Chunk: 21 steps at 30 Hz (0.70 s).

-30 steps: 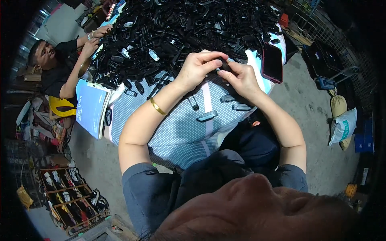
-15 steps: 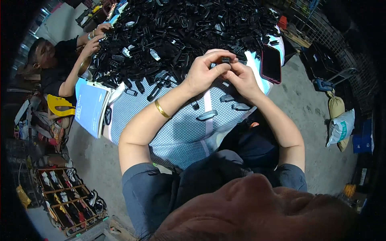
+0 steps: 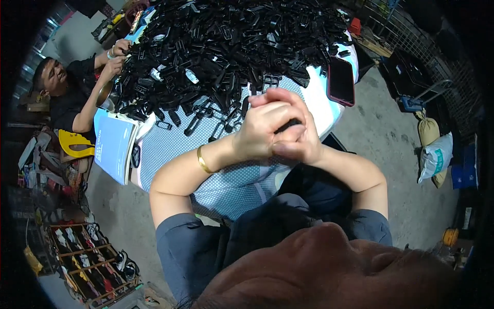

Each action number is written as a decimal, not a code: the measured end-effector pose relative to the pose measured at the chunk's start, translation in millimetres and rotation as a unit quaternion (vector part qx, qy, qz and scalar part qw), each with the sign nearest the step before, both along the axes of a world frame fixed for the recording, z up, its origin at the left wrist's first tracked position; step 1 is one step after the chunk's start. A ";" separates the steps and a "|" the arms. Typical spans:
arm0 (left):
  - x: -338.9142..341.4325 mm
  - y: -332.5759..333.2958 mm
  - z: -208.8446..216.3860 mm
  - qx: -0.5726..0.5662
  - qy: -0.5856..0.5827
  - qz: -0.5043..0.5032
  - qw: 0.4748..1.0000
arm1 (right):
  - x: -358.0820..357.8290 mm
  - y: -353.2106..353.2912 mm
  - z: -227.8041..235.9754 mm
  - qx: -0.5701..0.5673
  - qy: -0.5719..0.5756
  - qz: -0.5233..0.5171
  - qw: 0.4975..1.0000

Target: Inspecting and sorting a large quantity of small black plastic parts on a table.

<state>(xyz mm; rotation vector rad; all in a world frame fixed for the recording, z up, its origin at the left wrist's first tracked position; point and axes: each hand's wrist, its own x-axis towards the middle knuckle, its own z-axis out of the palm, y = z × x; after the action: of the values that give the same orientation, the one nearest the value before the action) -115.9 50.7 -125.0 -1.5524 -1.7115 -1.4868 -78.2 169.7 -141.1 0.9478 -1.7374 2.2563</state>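
Note:
My left hand (image 3: 260, 127), with a gold bangle on its wrist, and my right hand (image 3: 305, 145) are closed together above the near part of the table. Between them shows a small black plastic part (image 3: 289, 124); the fingers cover most of it. Beyond my hands spreads a large heap of black plastic frame-like pieces (image 3: 226, 51), some with shiny surfaces. A few loose black frames (image 3: 194, 123) lie on the dotted tablecloth (image 3: 167, 149) left of my left hand. The cloth directly under my hands is hidden.
A phone (image 3: 341, 82) in a reddish case lies at the table's right edge. At the left are a blue book (image 3: 114, 147) and a metal bowl (image 3: 106, 95). Another person's hands (image 3: 117, 56) touch the heap's left edge. White sacks (image 3: 436, 154) stand on the floor at right.
Both hands have drawn nearer to me and closed more tightly around the black part, which shows less. The view has shifted slightly.

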 end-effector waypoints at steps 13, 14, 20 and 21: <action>-22.0 8.6 -0.4 -0.103 -0.187 0.071 0.974 | -66.5 63.8 20.6 0.130 -0.036 -0.075 0.988; -24.0 9.0 -5.8 -0.152 -0.144 0.084 0.974 | -77.5 78.8 11.6 0.271 0.026 -0.242 0.931; -15.1 5.9 -30.5 -0.377 -0.073 0.025 0.923 | -83.9 88.3 -24.2 0.613 0.124 -0.420 0.658; -13.8 5.4 -26.9 -0.377 -0.073 0.027 0.923 | -82.3 85.9 -23.1 0.613 0.125 -0.419 0.658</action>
<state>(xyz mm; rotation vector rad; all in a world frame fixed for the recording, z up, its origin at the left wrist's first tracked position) -129.8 56.1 -151.9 -1.7302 -2.5883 -0.9640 -160.6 255.7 -164.2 0.2795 -2.6365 0.1941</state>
